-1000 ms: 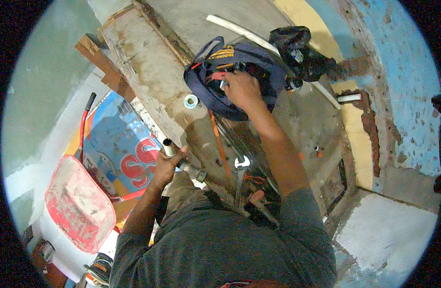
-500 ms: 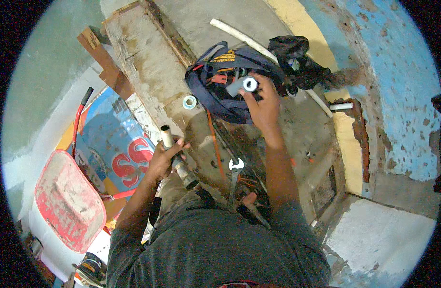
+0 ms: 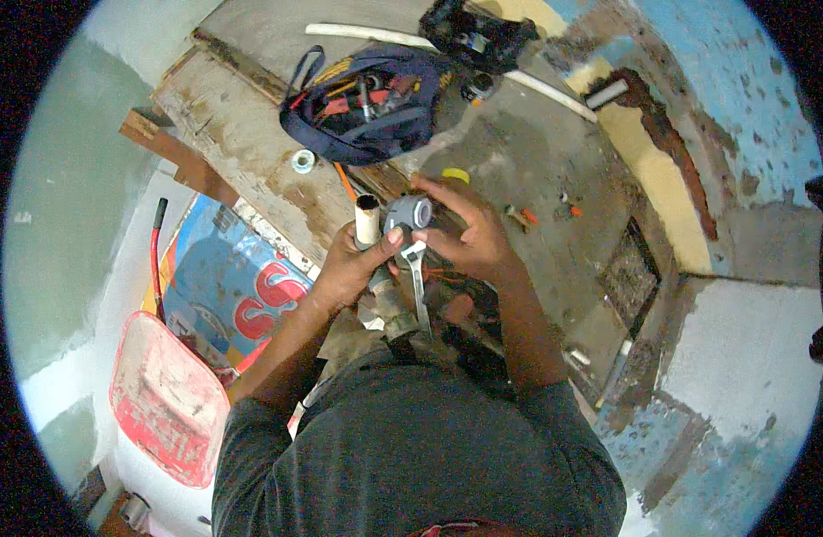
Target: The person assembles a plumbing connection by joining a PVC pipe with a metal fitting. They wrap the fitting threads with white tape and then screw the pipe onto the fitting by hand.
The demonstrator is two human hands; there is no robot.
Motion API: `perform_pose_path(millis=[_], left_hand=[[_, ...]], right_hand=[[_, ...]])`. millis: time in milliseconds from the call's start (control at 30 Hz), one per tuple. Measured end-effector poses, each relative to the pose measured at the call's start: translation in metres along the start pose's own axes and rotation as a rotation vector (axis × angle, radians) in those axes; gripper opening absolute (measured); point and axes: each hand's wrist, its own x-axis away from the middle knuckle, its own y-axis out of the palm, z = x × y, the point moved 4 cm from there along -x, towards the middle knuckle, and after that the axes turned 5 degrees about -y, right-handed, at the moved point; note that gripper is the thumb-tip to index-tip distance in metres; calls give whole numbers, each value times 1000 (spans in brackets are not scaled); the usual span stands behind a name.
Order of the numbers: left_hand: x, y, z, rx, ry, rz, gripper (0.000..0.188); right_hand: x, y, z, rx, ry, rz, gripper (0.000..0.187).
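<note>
My left hand [image 3: 347, 268] is closed round a short white pipe [image 3: 367, 217], which stands nearly upright with its open end showing. A grey-brown stained fitting [image 3: 392, 309] is at the pipe's lower end. Just right of the pipe, my right hand [image 3: 478, 234] has its thumb and forefinger around a grey plastic pipe fitting [image 3: 409, 213] with a white ring inside. The tip of my left thumb is close against that fitting; whether it presses on it I cannot tell. Below the fitting is a wrench [image 3: 417, 282] with a bright jaw.
A dark blue tool bag [image 3: 358, 139] full of tools lies open ahead. Beside it are a tape roll [image 3: 303, 161] on a worn board [image 3: 241, 134], a long white pipe [image 3: 541, 88] and a black bag [image 3: 478, 40]. A red wheelbarrow [image 3: 174, 394] stands at left.
My right hand has come back from the tool bag with the grey pipe fitting, bringing it beside the white pipe. My left hand still grips the pipe. The view has shifted.
</note>
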Motion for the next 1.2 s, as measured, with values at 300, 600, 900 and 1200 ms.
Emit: perform_pose_path(millis=[300, 600, 900, 1200], left_hand=[[20, 57, -15, -160, 234, 53, 34], [30, 68, -31, -180, 290, 116, 22], [37, 79, -39, -121, 123, 170, 32], [29, 60, -35, -106, -8, 202, 43]], right_hand=[[65, -5, -19, 691, -271, 454, 24], [69, -7, -14, 27, 216, 472, 24], [77, 4, 11, 145, 122, 363, 18], [82, -23, 5, 81, 112, 229, 22]])
